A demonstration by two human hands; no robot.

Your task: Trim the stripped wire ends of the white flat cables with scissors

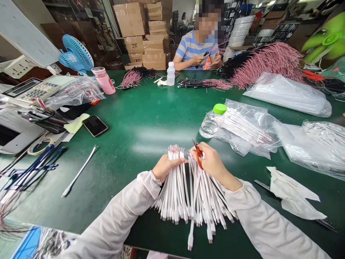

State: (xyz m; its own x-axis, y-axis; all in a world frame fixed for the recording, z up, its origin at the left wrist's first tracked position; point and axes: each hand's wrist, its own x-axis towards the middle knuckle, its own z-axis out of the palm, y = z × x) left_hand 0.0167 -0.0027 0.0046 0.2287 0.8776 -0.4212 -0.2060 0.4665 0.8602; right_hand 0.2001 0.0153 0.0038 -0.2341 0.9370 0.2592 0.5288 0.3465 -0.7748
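My left hand (pixel 168 167) grips the top of a fanned bundle of white flat cables (pixel 198 198), whose thin pink-tipped wires stick up above my fingers. My right hand (pixel 210 162) sits just to the right, on the same bundle. It holds small red-handled snips (pixel 198 154), their tips pointing up and to the left among the wire ends. Plug ends of the cables hang toward the near table edge. The blades' contact with the wires is hidden by my fingers.
The green workbench (pixel 134 118) holds a green-capped water bottle (pixel 212 120), plastic bags of white cables (pixel 246 129), a phone (pixel 95 126) and a calculator (pixel 32 90). Across it, a co-worker (pixel 195 50) works beside pink and black wire bundles (pixel 265 66), with cardboard boxes (pixel 142 39) behind.
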